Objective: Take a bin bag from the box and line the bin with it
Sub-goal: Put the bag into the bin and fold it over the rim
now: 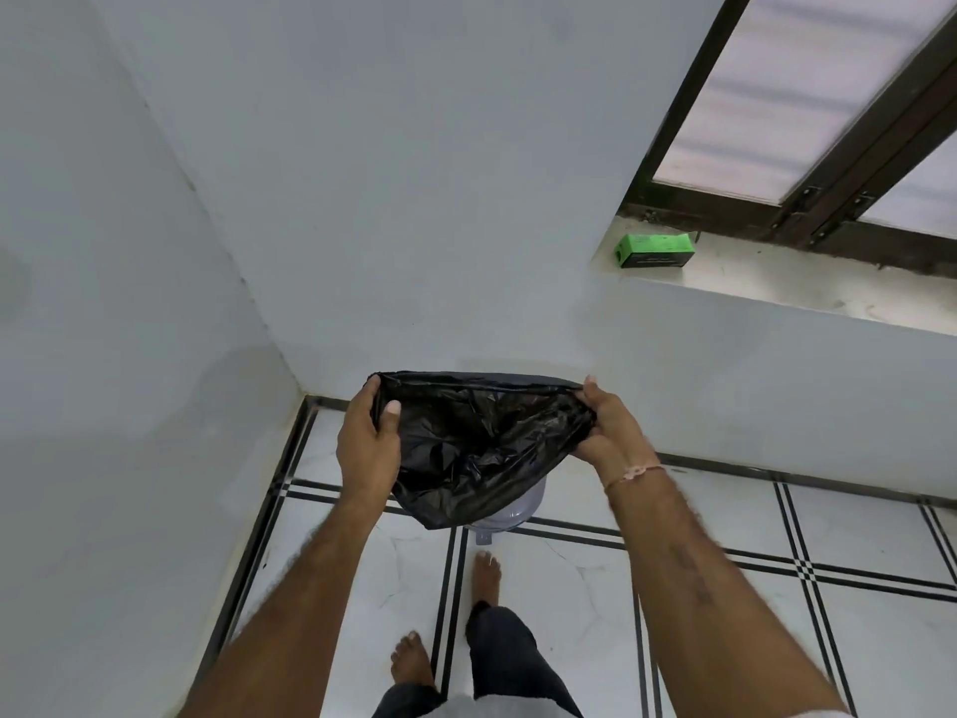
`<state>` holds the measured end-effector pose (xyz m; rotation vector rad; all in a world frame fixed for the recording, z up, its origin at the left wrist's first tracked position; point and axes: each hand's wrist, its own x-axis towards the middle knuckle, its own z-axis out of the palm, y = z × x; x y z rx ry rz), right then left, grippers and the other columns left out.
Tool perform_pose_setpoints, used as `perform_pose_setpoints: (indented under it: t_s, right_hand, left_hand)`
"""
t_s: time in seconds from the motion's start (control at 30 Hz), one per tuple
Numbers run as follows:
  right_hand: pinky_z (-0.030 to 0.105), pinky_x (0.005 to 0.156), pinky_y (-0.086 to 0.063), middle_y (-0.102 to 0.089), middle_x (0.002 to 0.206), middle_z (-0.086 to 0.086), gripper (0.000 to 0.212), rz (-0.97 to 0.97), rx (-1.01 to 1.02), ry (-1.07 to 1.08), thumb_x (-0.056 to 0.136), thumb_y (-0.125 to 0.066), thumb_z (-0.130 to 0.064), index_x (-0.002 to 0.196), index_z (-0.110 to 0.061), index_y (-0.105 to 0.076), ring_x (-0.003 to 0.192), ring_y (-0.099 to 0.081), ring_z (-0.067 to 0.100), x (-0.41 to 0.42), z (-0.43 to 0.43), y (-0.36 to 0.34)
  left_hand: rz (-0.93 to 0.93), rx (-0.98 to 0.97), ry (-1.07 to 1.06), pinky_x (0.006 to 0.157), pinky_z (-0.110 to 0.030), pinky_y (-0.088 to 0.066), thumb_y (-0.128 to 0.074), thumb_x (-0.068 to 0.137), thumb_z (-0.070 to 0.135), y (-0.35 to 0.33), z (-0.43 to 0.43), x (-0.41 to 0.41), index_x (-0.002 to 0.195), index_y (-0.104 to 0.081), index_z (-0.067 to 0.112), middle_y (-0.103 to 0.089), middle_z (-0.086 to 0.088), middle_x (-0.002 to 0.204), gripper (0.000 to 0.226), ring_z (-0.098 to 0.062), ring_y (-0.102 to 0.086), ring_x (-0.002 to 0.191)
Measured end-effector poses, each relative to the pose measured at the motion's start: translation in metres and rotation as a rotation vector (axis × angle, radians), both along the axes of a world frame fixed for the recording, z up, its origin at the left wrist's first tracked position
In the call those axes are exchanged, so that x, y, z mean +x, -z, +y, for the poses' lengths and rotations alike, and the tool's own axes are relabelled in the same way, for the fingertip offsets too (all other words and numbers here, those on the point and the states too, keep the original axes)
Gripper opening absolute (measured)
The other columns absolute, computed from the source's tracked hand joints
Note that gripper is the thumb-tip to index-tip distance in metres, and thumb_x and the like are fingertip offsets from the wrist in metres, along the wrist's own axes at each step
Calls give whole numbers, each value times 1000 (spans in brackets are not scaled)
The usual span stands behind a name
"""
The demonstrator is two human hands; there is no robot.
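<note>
While the left hand [365,443] and right hand [608,427] pinch the black bin bag [476,448] open by its mouth — stretched sideways — the grey bin [510,515] sits directly beneath

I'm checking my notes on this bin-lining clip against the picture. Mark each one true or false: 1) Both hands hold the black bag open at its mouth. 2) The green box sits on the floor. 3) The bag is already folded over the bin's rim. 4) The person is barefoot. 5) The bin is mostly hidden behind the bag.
1) True: the left hand and right hand stretch the black bag open.
2) False: the green box lies on the window sill.
3) False: the bag is held above the bin, not over its rim.
4) True.
5) True.
</note>
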<state>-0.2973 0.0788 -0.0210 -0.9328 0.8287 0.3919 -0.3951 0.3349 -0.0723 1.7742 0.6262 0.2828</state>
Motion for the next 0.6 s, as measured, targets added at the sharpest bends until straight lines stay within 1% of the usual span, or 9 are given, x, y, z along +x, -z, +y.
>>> perform_pose_setpoints:
  t_s: [0.07,0.1,0.17,0.23,0.3,0.37,0.47,0.53,0.6]
  right_hand:
    - [47,82,-58,-75,107,19,30,-27,-51,-90,101,-63,-35,101,-5,-68,101,-71,35,-3,0,-1]
    - [45,82,-60,-78,101,15,28,-37,-103,-128,100,-66,-35,101,-7,-69,98,-73,32,-4,0,0]
    - [36,73,-60,-78,89,7,26,-54,-239,-219,98,-69,-37,102,-11,-71,84,-72,24,-5,0,5]
    - [29,63,-52,-72,87,2,30,-60,-384,-325,97,-69,-42,108,-14,-70,78,-64,17,-6,0,7]
    - [27,58,-44,-64,85,0,32,-60,-453,-391,97,-68,-43,110,-15,-68,75,-54,15,-4,-3,12]
    - [27,57,-48,-64,88,2,29,-56,-395,-383,98,-68,-39,108,-12,-70,80,-56,17,-1,-6,17]
    - [31,68,-59,-68,96,6,19,-68,-240,-280,101,-66,-27,104,-9,-71,91,-64,24,0,-6,23]
    - [35,75,-60,-70,100,8,18,-75,-206,-234,102,-64,-24,108,-8,-69,94,-67,26,4,-7,30]
    - [37,80,-59,-71,105,10,23,-85,-200,-203,103,-63,-26,116,-7,-68,95,-67,25,8,-7,36]
  left_hand:
    - [1,8,6,122,-43,-34,-54,105,28,0,2,-1,153,-46,21,-49,2,157,50,-16,-43,145]
    - [-2,8,7,123,-43,-34,-54,105,28,-1,2,-1,153,-46,22,-48,2,157,50,-16,-43,146]
    - [-20,0,9,123,-42,-33,-54,105,28,-2,3,0,154,-45,22,-47,2,158,50,-15,-42,147]
    - [-30,11,7,123,-42,-33,-54,105,28,-2,5,1,154,-44,22,-46,3,158,50,-16,-41,147]
    - [-29,19,14,123,-42,-33,-54,105,28,-1,7,2,155,-44,23,-46,4,159,51,-15,-40,148]
    - [-32,4,18,123,-42,-33,-55,104,29,5,8,3,154,-43,25,-46,6,159,51,-11,-40,147]
    - [-30,1,27,122,-43,-34,-55,104,35,11,6,5,154,-44,28,-46,9,158,52,-10,-40,147]
    - [-23,4,23,122,-43,-35,-55,104,36,16,3,8,154,-44,27,-46,8,158,52,-11,-41,146]
    - [-15,10,15,122,-44,-35,-56,104,33,19,0,13,154,-45,25,-47,6,158,52,-12,-41,146]
